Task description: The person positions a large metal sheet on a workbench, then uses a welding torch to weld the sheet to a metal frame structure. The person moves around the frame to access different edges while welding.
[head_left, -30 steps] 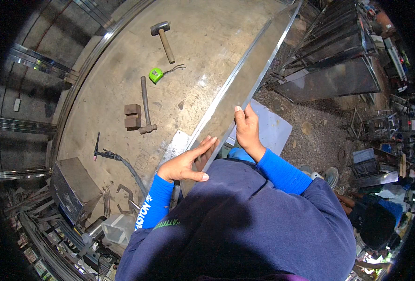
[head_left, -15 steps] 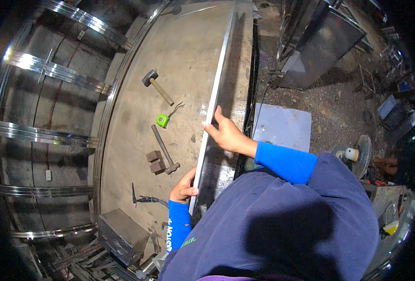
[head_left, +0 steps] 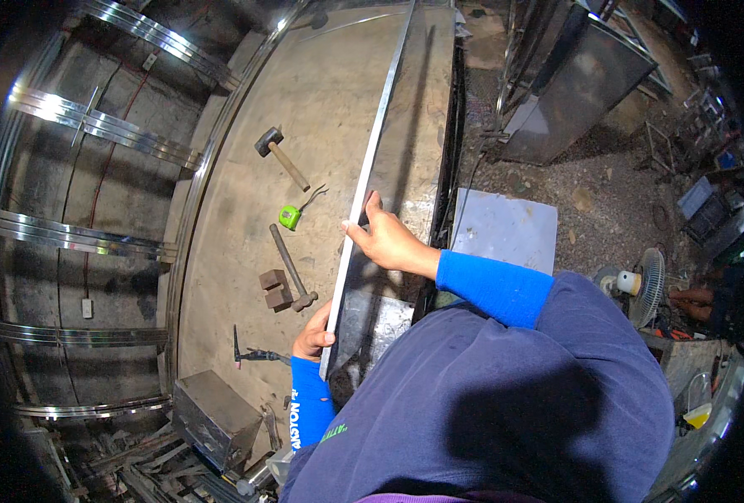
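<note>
A long, thin, bright metal bar [head_left: 374,138] runs from near my body toward the far end of the workbench, and both of my hands are on it. Close to its near end, my left hand [head_left: 312,334] grips it, thumb on the near side and the other fingers partly hidden behind. Farther up, my right hand [head_left: 391,241] pinches the bar between thumb and fingers. Left of the bar lie a ball-peen hammer [head_left: 286,256], a green tape measure [head_left: 290,217], a rubber mallet [head_left: 286,159] and brown metal blocks [head_left: 275,290].
A torch [head_left: 259,355] with a cable and a grey metal box [head_left: 218,417] are at the bench's near left. Shiny metal rails [head_left: 78,230] stand along the left. On the right are a pale sheet [head_left: 506,230], a fan [head_left: 647,287] and part of another person [head_left: 697,303].
Both hands have shifted left with the bar, whose near end now shows by my left hand. A dark shadow strip stands apart from it on the bench.
</note>
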`<action>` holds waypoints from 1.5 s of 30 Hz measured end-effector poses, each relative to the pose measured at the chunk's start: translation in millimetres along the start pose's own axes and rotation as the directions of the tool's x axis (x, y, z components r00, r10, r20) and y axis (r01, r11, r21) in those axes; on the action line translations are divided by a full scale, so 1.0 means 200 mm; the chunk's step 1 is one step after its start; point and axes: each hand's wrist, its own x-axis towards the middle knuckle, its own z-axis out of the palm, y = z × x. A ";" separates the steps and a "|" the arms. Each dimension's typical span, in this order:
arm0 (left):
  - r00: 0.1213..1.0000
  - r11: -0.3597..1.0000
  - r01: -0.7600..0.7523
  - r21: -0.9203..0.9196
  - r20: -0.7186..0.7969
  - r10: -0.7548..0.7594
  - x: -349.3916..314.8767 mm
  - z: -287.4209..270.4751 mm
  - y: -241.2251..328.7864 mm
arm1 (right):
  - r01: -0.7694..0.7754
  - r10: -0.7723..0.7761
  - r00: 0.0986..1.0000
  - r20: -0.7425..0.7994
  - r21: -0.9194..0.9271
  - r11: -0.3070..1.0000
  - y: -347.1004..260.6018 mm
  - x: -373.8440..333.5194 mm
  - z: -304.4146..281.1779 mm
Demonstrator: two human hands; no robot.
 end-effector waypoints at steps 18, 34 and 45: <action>0.995 0.986 0.035 0.163 0.085 -0.049 0.03 -0.02 0.01 | -0.067 0.068 0.996 0.064 -0.015 0.998 -0.05 -0.09 -0.12; 0.998 0.994 0.003 0.107 0.061 -0.009 0.04 -0.03 -0.04 | 0.007 -0.008 1.000 -0.022 -0.027 1.000 0.05 -0.07 -0.07; 0.998 0.986 0.002 0.165 0.067 -0.013 0.03 -0.05 0.01 | 0.010 -0.010 1.000 -0.007 -0.014 1.000 0.01 -0.08 -0.08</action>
